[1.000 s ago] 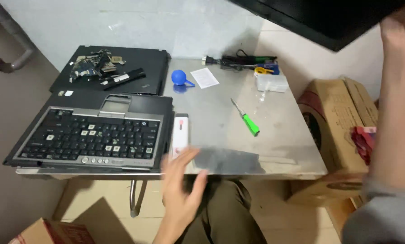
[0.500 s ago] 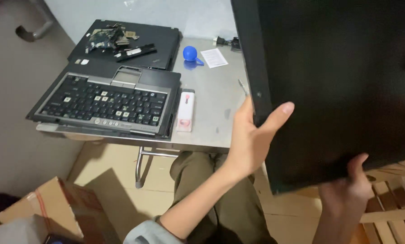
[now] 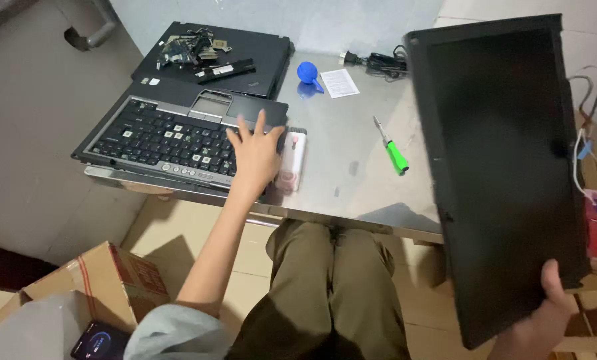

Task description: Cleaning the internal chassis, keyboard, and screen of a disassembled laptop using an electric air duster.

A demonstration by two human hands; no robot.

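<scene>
While gripped at its lower corner by the right hand (image 3: 542,313), with the thumb over the front face and the other fingers hidden behind, hangs tilted off the table's right edge: large flat black screen panel (image 3: 505,173). Spread wide and flat, holding nothing: left hand (image 3: 257,155), resting on the right end of the black laptop base with its grey-framed keyboard (image 3: 172,137), at the steel table's (image 3: 352,167) front left corner. Touching the little-finger side of that hand: small white and pink oblong device (image 3: 292,160), lying along the laptop base's right side. Behind the keyboard, at the back left corner: second closed black laptop (image 3: 228,57) with loose small parts (image 3: 188,47) heaped on its lid. Near the back edge, in the middle: blue rubber air blower (image 3: 308,72), white paper slip (image 3: 342,83) just beside it, black power plug and cord (image 3: 372,61) behind. Well apart from both hands, mid-table: green-handled screwdriver (image 3: 392,148), tip toward the back. On the floor at front left: brown cardboard box (image 3: 102,283).
</scene>
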